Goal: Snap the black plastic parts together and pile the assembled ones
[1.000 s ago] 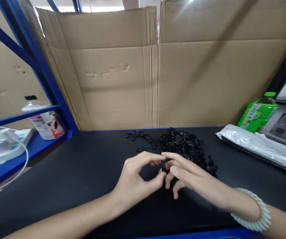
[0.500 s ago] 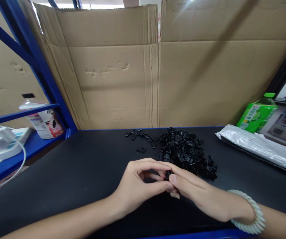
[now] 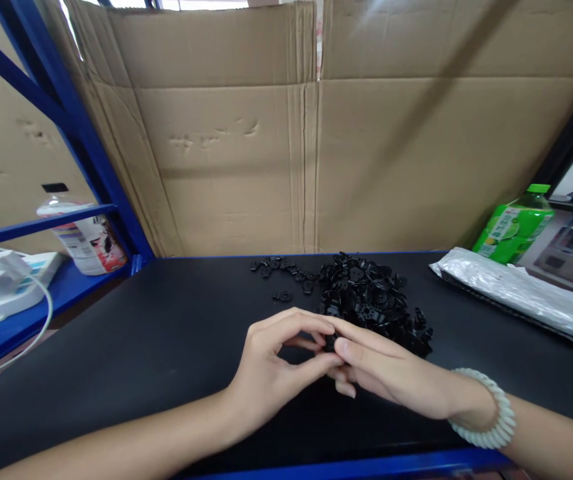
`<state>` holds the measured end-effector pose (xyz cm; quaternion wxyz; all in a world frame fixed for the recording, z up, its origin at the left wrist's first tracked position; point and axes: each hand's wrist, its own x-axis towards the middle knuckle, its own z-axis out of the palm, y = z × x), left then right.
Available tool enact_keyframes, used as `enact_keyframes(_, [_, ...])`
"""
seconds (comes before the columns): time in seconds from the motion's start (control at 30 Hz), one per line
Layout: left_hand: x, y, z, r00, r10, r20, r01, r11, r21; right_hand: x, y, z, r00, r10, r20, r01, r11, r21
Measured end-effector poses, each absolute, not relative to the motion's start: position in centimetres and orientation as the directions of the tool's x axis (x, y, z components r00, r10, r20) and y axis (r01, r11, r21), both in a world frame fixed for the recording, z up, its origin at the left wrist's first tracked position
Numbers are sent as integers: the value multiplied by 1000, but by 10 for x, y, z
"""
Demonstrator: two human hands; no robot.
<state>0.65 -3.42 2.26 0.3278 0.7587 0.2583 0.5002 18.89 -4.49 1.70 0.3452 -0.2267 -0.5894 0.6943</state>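
A small black plastic part (image 3: 330,342) is pinched between both hands near the front of the black table. My left hand (image 3: 281,360) closes thumb and fingers on it from the left. From the right, my right hand (image 3: 386,367) grips the same part, its thumb pressed against it; fingers cover most of its shape. Just beyond the hands lies a heap of similar black plastic parts (image 3: 366,297). Left of the heap, a loose black part (image 3: 282,296) lies apart, and several more pieces (image 3: 276,264) form a scattered row near the back edge.
Cardboard (image 3: 231,167) walls the back. A silvery plastic bag (image 3: 516,283) and a green bottle (image 3: 514,227) are at the right. On the left, a blue shelf frame (image 3: 79,133) holds a bottle (image 3: 86,243) and a white power strip (image 3: 16,293) with a cable.
Both hands, still on the small black part, have shifted slightly up and left in view. The part shows a little more between the fingers. The heap looks unchanged.
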Motion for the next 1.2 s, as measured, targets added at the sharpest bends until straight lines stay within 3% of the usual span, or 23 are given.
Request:
enact_keyframes(0.33, [2, -30, 29, 452, 453, 769, 111, -884, 455, 193, -37, 22, -695, 714, 80, -372, -262, -890])
enact_keyframes(0.43, [-5, -25, 32, 489, 248, 836, 69, -967, 246, 199, -35, 28, -692, 721, 46, -318, -247, -915])
enact_keyframes(0.53, [-12, -19, 33, 568, -50, 822, 27, -996, -79, 203, -38, 41, -684, 729, 17, -198, -163, -967])
enact_keyframes(0.63, [-13, -13, 31, 621, -121, 775, 86, -971, -221, 209, -40, 55, -627, 774, 86, 69, 166, -984])
enact_keyframes(0.7, [-11, -8, 28, 613, 2, 790, 194, -970, -147, 219, -36, 63, -538, 817, 209, 287, 410, -866])
enact_keyframes(0.77, [-10, 0, 25, 573, 203, 794, 335, -942, -1, 233, -26, 66, -395, 833, 388, 502, 549, -669])
enact_keyframes(0.87, [-12, 18, 17, 467, 535, 704, 548, -800, 244, 254, -4, 64, -256, 731, 633, 749, 564, -348])
enact_keyframes(0.93, [-16, 33, 8, 415, 696, 585, 652, -677, 342, 262, 6, 59, -320, 706, 631, 785, 571, -240])
enact_keyframes(1.07, [-24, 55, -8, 386, 800, 459, 724, -571, 387, 256, 5, 52, -412, 719, 559, 779, 597, -194])
enact_keyframes(1.2, [-24, 61, -9, 452, 761, 466, 675, -633, 379, 234, -13, 52, -408, 711, 574, 670, 659, -340])
